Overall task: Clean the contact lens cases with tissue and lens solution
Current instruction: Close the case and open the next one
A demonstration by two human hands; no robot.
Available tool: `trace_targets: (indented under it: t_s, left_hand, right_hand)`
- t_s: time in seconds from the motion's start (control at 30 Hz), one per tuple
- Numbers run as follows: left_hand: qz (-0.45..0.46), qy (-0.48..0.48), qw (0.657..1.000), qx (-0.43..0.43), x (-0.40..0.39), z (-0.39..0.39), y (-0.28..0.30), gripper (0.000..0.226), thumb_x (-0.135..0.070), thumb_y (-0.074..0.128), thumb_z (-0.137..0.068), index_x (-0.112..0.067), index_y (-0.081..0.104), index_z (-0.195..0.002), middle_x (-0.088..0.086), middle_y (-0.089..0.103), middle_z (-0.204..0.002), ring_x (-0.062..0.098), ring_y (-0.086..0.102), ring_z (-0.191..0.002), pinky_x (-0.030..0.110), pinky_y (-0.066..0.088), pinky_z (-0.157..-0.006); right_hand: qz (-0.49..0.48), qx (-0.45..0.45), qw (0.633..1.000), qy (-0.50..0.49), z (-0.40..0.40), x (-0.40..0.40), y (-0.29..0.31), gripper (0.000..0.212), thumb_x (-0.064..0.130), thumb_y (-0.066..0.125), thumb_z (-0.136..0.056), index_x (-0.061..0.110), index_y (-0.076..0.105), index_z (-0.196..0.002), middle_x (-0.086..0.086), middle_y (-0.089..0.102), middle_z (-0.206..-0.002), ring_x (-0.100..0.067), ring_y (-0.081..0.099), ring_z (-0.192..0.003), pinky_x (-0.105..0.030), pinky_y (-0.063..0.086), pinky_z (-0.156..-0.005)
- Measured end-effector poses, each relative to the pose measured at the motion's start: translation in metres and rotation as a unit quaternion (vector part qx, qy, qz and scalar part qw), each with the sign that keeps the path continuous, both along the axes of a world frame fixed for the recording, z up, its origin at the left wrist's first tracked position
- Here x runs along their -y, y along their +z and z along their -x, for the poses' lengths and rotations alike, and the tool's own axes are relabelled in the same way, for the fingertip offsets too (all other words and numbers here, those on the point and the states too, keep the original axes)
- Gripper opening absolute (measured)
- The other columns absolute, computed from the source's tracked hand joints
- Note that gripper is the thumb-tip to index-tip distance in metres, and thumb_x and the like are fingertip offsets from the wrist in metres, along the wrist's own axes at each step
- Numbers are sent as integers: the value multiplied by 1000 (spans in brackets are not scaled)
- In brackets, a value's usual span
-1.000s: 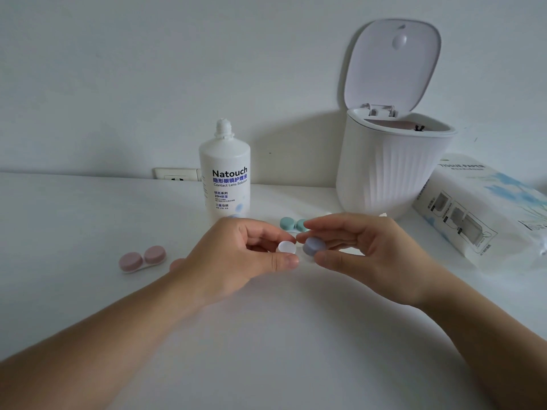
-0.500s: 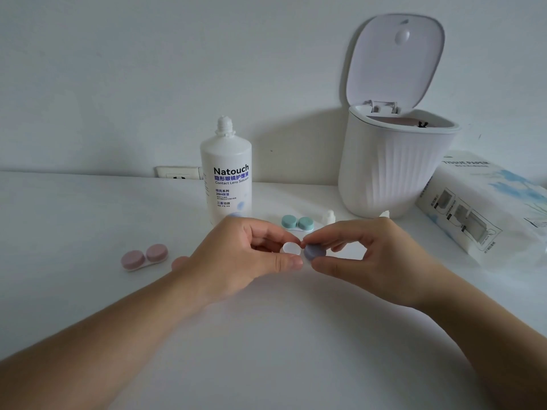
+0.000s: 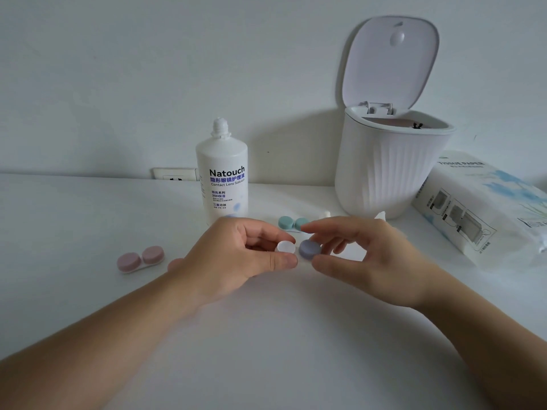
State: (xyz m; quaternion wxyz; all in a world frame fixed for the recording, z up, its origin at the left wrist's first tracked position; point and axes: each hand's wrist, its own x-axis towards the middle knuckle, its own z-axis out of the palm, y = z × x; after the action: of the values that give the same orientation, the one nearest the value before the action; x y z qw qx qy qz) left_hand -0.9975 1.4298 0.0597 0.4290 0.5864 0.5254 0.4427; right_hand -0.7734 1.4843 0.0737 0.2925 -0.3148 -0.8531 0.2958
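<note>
Two bare forearms reach in from the bottom corners of the frame and meet at the centre, above a white table (image 3: 88,232). The left hand (image 3: 236,255) pinches the white, uncapped end of a contact lens case (image 3: 285,247) between thumb and curled fingers. The right hand (image 3: 364,255) grips the case's purple cap (image 3: 309,249), thumb below and fingers curled over it. Behind the hands, slightly right of centre, a green lens case (image 3: 291,223) lies on the table, partly hidden by the right fingers. A pink lens case (image 3: 140,258) lies at centre left, well apart from the hands. A white bottle of lens solution (image 3: 222,179), its cap off, stands upright just behind the left hand. In the upper right stands a ribbed white bin (image 3: 390,173) with its lid raised. A pack of tissue paper (image 3: 485,208) lies at the right edge.
</note>
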Motion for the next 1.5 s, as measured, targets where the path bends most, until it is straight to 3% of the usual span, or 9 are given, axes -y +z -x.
trace_targets:
  t_s: [0.2, 0.4, 0.5, 0.7, 0.87, 1.03, 1.17, 1.27, 1.5]
  left_hand:
    - [0, -8, 1000, -2, 1, 1, -1, 19, -26, 89, -74, -32, 80, -89, -6, 78, -81, 2, 64, -67, 14, 45, -56]
    - [-7, -7, 1000, -2, -1, 0, -3, 31, -44, 85, -61, -36, 79, -90, -3, 78, -83, 4, 67, -73, 19, 48, -58]
    - [-4, 3, 1000, 8, -2, 1, -3, 27, -37, 85, -64, -35, 80, -90, 2, 78, -84, 5, 66, -72, 20, 48, -57]
    - [-4, -4, 1000, 12, -1, 0, -2, 22, -33, 84, -67, -33, 80, -88, -3, 79, -85, 6, 68, -75, 19, 49, -57]
    - [-7, -3, 1000, 20, -2, 0, -1, 23, -31, 85, -66, -33, 80, -89, -2, 79, -85, 6, 69, -76, 19, 49, -58]
    - [-9, -1, 999, 31, 0, 0, 0, 28, -36, 85, -62, -31, 80, -89, -2, 78, -83, 5, 68, -73, 20, 49, -57]
    - [-11, -5, 1000, 23, 0, 1, 0, 25, -32, 91, -66, -30, 80, -89, -2, 79, -84, 5, 69, -74, 19, 50, -58]
    - [-14, -6, 1000, 17, 0, 0, -1, 22, -30, 84, -68, -30, 80, -89, -3, 79, -86, 5, 70, -76, 19, 50, -58]
    - [-15, -4, 1000, 25, 0, 0, 0, 25, -32, 91, -66, -30, 80, -89, -2, 79, -84, 4, 68, -74, 18, 50, -58]
  right_hand:
    - [-13, -14, 1000, -22, 4, 2, -2, 14, 33, 81, -78, 35, 74, -90, 22, 72, -84, 1, 66, -80, -8, 47, -75]
    - [27, -23, 999, -7, 8, 0, -4, 43, 52, 82, -69, 32, 69, -104, 14, 72, -91, -10, 67, -81, -30, 54, -80]
    - [31, -12, 999, 14, 2, -2, -4, 34, 39, 77, -83, 39, 68, -116, 18, 73, -99, -10, 68, -89, -25, 53, -84]
    - [10, -23, 1000, -11, 7, -2, -7, 14, 31, 80, -82, 33, 73, -94, 22, 71, -89, -4, 66, -80, -16, 52, -73]
    - [20, -25, 999, -6, 6, -1, -3, 36, 52, 80, -70, 44, 67, -102, 28, 69, -96, -2, 67, -81, -12, 49, -75]
    - [26, -35, 999, 3, 1, -2, -1, 28, 25, 76, -83, 44, 70, -103, 23, 72, -95, -4, 67, -81, -13, 51, -77]
    - [8, -26, 999, -24, 5, 0, -3, 17, 28, 83, -79, 32, 72, -91, 25, 70, -82, 0, 64, -71, -7, 47, -66]
    - [21, -20, 999, -32, 6, 0, 0, 33, 39, 86, -72, 37, 68, -100, 27, 70, -90, 0, 65, -76, -5, 46, -69]
    - [12, -7, 1000, -11, 2, -1, 1, 23, 21, 79, -83, 37, 72, -98, 26, 71, -89, -2, 67, -79, -9, 49, -72]
